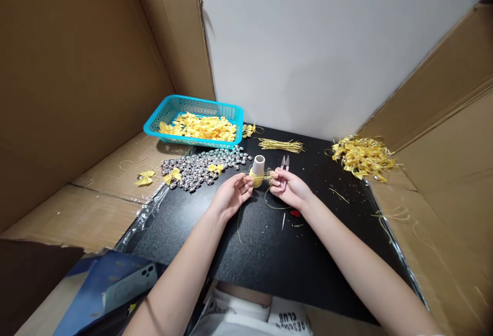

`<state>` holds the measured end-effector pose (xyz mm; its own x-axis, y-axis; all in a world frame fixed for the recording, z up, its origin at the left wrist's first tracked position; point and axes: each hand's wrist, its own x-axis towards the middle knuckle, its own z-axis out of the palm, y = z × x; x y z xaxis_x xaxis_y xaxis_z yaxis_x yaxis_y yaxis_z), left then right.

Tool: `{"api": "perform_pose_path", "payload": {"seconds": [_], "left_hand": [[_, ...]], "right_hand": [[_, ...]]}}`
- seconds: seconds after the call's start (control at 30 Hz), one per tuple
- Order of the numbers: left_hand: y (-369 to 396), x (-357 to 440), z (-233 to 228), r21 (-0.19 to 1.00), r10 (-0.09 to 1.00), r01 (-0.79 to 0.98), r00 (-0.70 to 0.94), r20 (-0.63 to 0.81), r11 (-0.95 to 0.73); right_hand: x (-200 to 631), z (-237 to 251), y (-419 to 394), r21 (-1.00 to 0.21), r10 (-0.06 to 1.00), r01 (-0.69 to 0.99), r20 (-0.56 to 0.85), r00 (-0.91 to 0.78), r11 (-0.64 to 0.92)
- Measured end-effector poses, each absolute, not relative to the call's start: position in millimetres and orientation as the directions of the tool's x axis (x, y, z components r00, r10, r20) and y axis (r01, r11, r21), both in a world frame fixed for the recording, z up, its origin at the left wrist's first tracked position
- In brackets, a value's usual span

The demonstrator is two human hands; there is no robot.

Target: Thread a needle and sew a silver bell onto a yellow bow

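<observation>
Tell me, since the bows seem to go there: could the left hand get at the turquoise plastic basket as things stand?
Probably yes. The turquoise plastic basket sits open-topped beyond the left hand, with only the low pile of silver beads between them; the fingers pinch gold thread.

There is one view only, taken from the person's head and tipped forward and down over a black table top (250, 243). It sits close: both forearms run up from the bottom edge, from about 7 and 5 o'clock, and meet near the middle of the frame. The lens faces a white wall (327, 43) at 12 o'clock. Cardboard sheets (69, 79) close the view at 9 and 3 o'clock. The person's lap shows at 6 o'clock, right under the camera.
</observation>
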<state>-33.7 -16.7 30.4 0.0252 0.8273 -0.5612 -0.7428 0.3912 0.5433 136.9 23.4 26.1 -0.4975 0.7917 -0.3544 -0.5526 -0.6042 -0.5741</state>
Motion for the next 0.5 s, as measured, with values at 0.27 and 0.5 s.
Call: {"api": "perform_pose_path", "payload": {"seconds": [0.27, 0.5], "left_hand": [[-17.1, -34.1, 29.6, 0.475, 0.841, -0.774, 0.135, -0.524, 0.420], [-15.2, -33.6, 29.8, 0.457, 0.849, -0.798, 0.125, -0.513, 0.393]], "right_hand": [[148.5, 17.7, 31.3, -0.579, 0.795, -0.556, -0.329, -0.510, -0.597], [151.3, 11.4, 36.0, -0.606, 0.791, -0.523, -0.348, -0.503, -0.599]]}}
